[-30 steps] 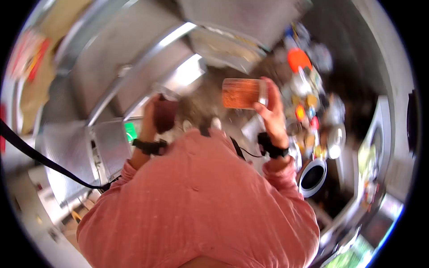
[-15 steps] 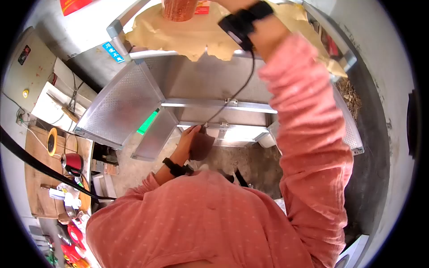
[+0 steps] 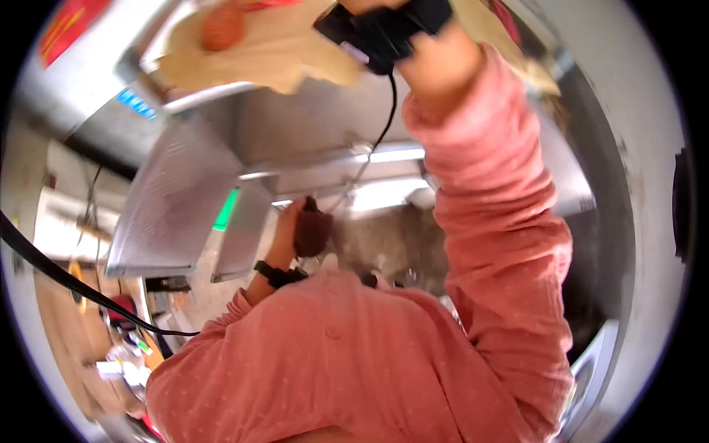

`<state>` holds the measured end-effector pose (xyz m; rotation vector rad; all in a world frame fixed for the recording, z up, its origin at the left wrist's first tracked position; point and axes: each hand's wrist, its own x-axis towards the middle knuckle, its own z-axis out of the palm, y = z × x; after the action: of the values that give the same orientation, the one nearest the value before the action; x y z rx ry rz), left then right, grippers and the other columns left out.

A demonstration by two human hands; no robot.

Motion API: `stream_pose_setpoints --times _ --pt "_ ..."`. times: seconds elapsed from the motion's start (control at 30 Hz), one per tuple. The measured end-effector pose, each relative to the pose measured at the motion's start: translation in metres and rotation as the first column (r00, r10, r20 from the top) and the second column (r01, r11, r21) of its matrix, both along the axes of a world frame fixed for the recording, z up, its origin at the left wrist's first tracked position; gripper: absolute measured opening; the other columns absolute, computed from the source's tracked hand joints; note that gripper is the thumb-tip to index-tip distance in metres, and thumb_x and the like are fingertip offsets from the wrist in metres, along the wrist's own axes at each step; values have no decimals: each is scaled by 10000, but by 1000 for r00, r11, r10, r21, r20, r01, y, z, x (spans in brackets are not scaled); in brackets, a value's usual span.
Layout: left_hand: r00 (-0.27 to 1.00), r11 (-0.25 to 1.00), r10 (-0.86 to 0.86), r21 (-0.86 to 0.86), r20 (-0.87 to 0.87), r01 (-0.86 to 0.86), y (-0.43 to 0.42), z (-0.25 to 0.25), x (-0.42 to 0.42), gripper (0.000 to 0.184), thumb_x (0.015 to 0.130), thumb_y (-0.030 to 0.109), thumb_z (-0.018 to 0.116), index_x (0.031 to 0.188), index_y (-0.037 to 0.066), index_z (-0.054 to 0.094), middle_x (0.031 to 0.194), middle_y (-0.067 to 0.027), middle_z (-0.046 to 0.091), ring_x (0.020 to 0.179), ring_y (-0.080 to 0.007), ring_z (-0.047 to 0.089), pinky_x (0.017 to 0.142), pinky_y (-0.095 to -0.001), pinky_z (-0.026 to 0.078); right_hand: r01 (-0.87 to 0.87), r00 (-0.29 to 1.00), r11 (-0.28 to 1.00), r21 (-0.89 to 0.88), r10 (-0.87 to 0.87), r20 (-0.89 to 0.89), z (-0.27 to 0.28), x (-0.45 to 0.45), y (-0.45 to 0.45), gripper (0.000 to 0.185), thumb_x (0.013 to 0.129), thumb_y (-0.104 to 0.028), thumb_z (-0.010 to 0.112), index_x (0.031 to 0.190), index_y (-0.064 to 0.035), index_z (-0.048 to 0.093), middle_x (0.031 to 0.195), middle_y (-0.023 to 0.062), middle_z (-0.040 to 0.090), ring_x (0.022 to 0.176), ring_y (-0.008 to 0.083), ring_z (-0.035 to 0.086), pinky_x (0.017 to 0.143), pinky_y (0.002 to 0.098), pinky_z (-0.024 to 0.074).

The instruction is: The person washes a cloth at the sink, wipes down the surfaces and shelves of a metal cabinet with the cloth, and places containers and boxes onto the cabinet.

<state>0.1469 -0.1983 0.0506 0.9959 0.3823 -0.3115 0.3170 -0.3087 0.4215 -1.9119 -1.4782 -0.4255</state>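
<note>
The left hand [image 3: 285, 235] is closed around a dark reddish-brown, cloth-like bundle [image 3: 314, 233], in front of the silver metal cabinet [image 3: 295, 129]. The right hand [image 3: 369, 5], mostly cut off, reaches over the cabinet's ragged brown paper [image 3: 288, 55]; its grip cannot be told. A blurred orange-red container [image 3: 223, 28] shows over the paper. Reaching well means keeping the dangling black cable [image 3: 394, 96] from snagging.

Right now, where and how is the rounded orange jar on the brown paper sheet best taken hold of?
Probably around the side wall of the orange jar, coming from the right, where the right hand is. Its rounded outline suits wrapping fingers, and the brown paper sheet lies beneath. Blur obscures its top.
</note>
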Motion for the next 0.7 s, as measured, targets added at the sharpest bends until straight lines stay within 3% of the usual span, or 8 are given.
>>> stream_pose_setpoints --times 0.03,0.07,0.2,0.33,0.4,0.5,0.6,0.7 --pt "998 996 -49 -83 -50 44 -10 19 -1 347 833 387 512 879 48 570 774 -62 596 663 -187 582 607 -295 480 -170 958 984 62 179 -224 -9 -24 -31 344 796 -390 559 876 -63 631 916 196 614 820 204 607 731 372 465" --pt "987 982 -117 -163 -107 98 -19 40 -2 362 839 399 496 878 46 567 773 -70 600 659 -200 590 603 -306 489 -161 984 948 275 134 115 -33 -49 -45 238 769 -251 545 868 -45 614 833 169 604 740 265 574 678 377 458" --pt "911 927 -372 -126 -178 354 -47 50 -1 371 846 408 481 879 48 565 766 -76 602 655 -208 593 596 -311 494 395 872 873 285 -259 -416 -118 -199 -102 347 735 -212 610 1000 -11 511 802 154 595 761 360 557 669 428 438" --pt "847 864 -502 -144 -176 482 -66 14 25 370 855 413 467 866 56 564 751 -79 604 653 -209 596 592 -308 497 814 170 554 -174 -514 -840 -268 -284 -174 497 730 -170 627 1173 -41 443 995 159 570 810 280 592 669 343 471" --pt "816 845 -531 -71 -228 530 -79 17 25 370 858 413 465 837 58 566 740 -69 602 635 -196 587 581 -303 492 929 -57 192 -316 -769 -637 -352 -345 -196 478 721 -155 623 1146 -27 444 949 166 588 826 288 591 677 357 472" --pt "741 776 -623 -72 -250 627 -122 9 15 378 857 419 469 803 59 568 725 -61 599 620 -181 576 592 -288 485 823 -554 -113 -557 -376 -742 -454 -450 -230 430 715 -184 619 1095 -37 482 936 165 605 852 314 589 736 374 463" --pt "641 676 -719 -54 -270 735 -162 5 -3 396 858 430 468 778 55 566 707 -58 594 619 -167 567 602 -278 477 714 -583 -486 -503 -16 -812 -541 -538 -242 328 723 -144 581 1023 -35 505 760 134 623 684 298 609 619 361 480" --pt "590 615 -752 10 -295 789 -206 6 -28 372 878 383 467 791 36 571 705 -50 596 638 -139 563 639 -259 468 537 -768 -643 -546 -105 -632 -537 -558 -251 298 728 -119 568 1004 -24 505 818 151 608 743 315 589 658 363 469"
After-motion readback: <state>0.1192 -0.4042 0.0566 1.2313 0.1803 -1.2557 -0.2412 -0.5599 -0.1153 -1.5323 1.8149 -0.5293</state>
